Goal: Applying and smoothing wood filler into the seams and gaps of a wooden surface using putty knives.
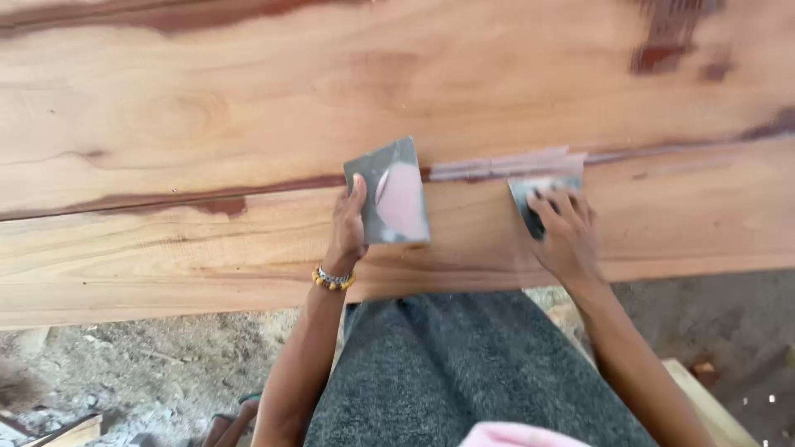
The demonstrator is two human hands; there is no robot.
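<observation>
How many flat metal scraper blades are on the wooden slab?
2. One metal blade with pink filler is held by the left hand; the other blade lies under the right hand, partly hidden.

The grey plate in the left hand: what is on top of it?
A smear of pinkish filler lies on the grey plate; the left hand covers its left edge, thumb on top.

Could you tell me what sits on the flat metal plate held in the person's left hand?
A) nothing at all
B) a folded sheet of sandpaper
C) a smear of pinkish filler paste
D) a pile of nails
C: the left hand holds a grey metal plate whose face carries a pinkish smear of paste, matching the pale pink strip spread along the seam of the wooden board.
</observation>
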